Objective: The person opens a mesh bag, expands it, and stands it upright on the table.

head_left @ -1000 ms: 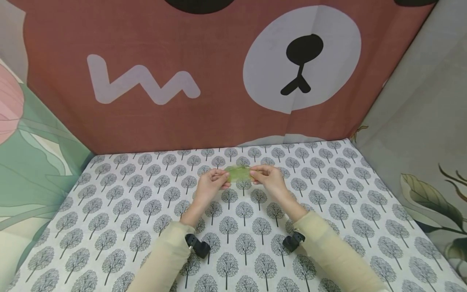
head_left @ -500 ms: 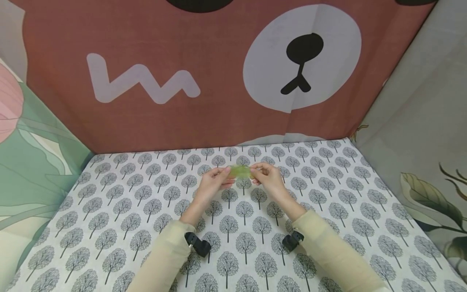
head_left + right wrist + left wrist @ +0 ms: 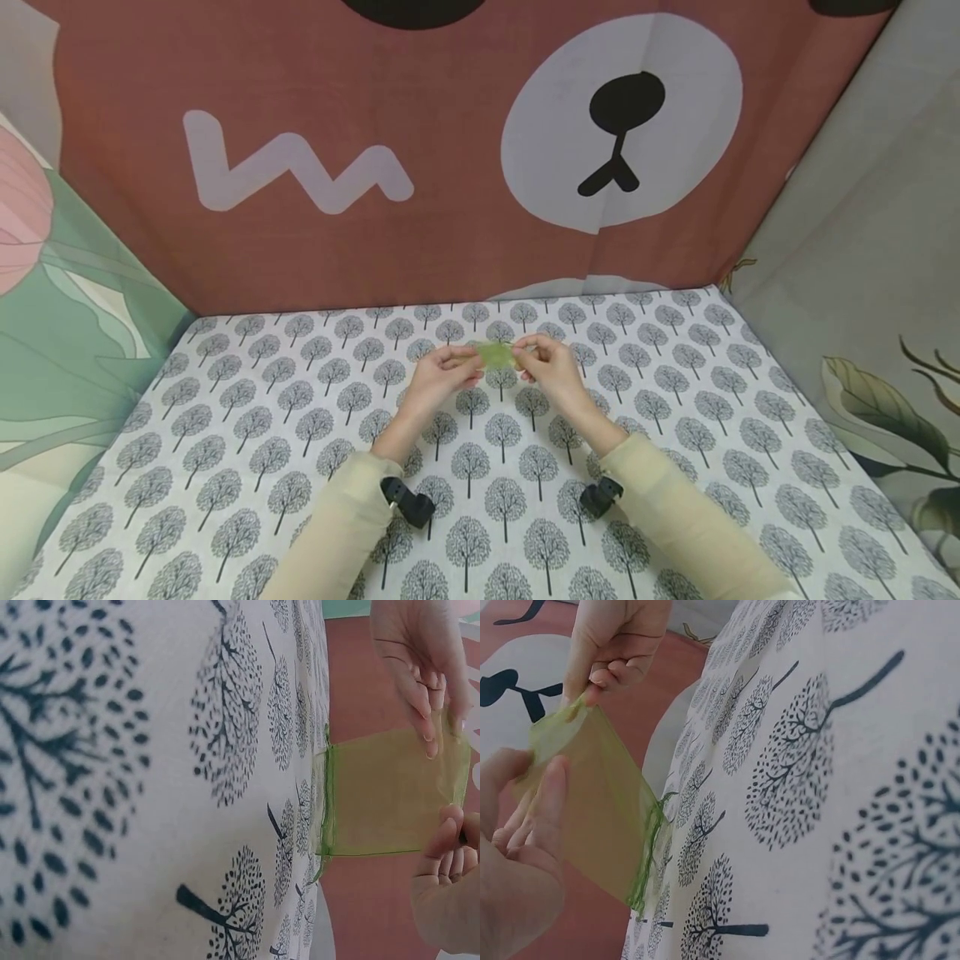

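Note:
Both hands hold up a sheer yellow-green drawstring pouch point(image 3: 496, 356) over the patterned cloth. The left hand point(image 3: 444, 375) grips it by its left upper part, with thumb and fingers on either side of the fabric in the right wrist view. At the opposite corner, the right hand point(image 3: 555, 368) pinches the edge between thumb and index finger. Seen from the left wrist, the flat pouch point(image 3: 604, 810) hangs down, its green cord point(image 3: 646, 859) gathered along the lower edge. That edge reaches close to the cloth in the right wrist view.
A white cloth point(image 3: 506, 500) printed with grey trees covers the table. Behind it stands a reddish-brown fabric backdrop point(image 3: 442, 242) with a cartoon face. Printed curtains hang at the left point(image 3: 67, 333) and right point(image 3: 862, 250). Each wrist wears a black camera point(image 3: 411, 504).
The left hand has shifted slightly right and farther over the pouch, so less of the fabric shows between the hands. The right hand keeps its pinch, nearly in place.

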The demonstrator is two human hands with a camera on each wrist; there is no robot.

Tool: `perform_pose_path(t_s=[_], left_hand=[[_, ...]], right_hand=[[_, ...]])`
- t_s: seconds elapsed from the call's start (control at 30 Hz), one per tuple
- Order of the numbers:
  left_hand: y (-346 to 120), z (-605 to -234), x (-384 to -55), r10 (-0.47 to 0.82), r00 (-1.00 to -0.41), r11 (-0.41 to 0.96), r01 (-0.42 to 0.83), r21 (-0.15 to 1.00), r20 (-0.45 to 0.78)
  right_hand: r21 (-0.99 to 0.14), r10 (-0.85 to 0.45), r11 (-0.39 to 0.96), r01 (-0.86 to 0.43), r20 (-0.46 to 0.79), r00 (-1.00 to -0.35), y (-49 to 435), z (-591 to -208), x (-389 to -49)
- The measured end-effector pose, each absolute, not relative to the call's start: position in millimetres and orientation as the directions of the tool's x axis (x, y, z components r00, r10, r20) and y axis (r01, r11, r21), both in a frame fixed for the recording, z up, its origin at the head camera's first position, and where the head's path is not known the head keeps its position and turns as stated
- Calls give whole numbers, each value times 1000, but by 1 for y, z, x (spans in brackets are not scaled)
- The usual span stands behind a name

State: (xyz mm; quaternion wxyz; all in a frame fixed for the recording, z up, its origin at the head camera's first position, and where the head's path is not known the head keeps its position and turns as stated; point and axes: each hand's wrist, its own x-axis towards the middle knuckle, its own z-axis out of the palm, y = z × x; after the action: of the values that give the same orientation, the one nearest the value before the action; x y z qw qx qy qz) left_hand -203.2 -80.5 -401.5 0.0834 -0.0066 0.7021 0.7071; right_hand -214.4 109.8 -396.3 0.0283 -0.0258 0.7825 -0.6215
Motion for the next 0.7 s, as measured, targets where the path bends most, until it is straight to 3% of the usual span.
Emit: perform_pose_path(t_s=[0.3, 0.5, 0.7], left_hand=[[-82, -406, -204, 157, -983, 105, -74, 992, -90], [-81, -407, -204, 83, -992, 127, -85, 988, -96], [-81, -407, -204, -1, -996, 174, -90, 981, -91]], right_hand=[[-970, -81, 245, -5, -16, -997, 113, -396, -215], [-957, -114, 289, 20, -55, -992, 114, -396, -216], [-971, -96, 222, 87, -110, -989, 112, -396, -217]])
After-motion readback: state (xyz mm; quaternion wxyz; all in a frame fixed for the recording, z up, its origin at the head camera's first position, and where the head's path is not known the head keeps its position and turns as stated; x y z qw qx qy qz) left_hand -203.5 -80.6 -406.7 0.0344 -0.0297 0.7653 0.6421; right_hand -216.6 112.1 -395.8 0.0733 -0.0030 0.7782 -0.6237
